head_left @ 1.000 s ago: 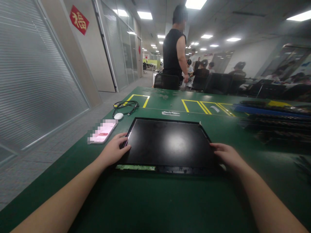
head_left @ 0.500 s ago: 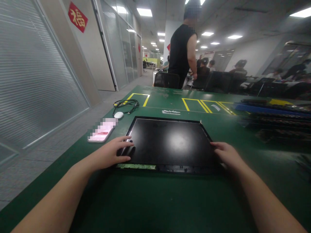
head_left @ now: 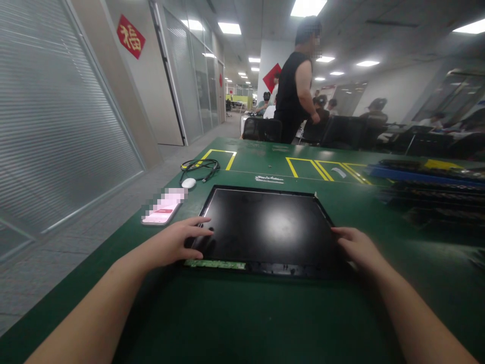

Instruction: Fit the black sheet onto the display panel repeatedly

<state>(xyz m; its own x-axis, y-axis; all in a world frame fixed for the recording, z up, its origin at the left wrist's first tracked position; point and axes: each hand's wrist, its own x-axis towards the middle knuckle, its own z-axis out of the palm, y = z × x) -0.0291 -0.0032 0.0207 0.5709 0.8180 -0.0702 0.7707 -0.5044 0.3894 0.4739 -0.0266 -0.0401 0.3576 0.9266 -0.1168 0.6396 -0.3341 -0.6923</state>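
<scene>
Left hand (head_left: 178, 243) slid from the panel's (head_left: 265, 227) edge onto its face, fingers spread flat (right hand (head_left: 356, 246) open, unmoved at the opposite edge), phone (head_left: 162, 210) beyond it.

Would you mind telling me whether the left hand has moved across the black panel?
Yes: the left hand slid rightward from the black panel's left edge onto its surface.

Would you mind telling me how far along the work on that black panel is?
Done: the black panel lies flat on the green table. In hand: the left hand rests fingers on its near left corner, and the right hand touches its right edge. Left: the green circuit strip along its near edge sits exposed.
</scene>
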